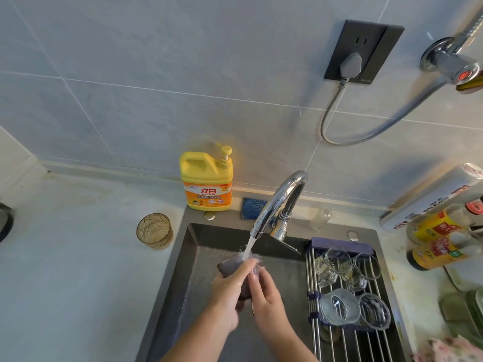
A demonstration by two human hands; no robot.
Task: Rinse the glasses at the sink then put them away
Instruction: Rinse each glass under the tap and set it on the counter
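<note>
Water from the faucet (277, 205) falls onto the dark glass (230, 262) you hold over the sink (198, 241). Your left hand (227, 288) wraps its fingers around the glass. Your right hand (264, 293) grasps its near end, fingertips (253, 276) curled against the side. At three o'clock, clear glasses (326, 267) lie on the drying rack (310, 273). At nine o'clock, an amber glass (154, 231) stands on the counter (78, 257).

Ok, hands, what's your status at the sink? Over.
Left hand and right hand both grip the dark glass under the running faucet. Amber glass stands on the counter. Nothing blocking.
</note>
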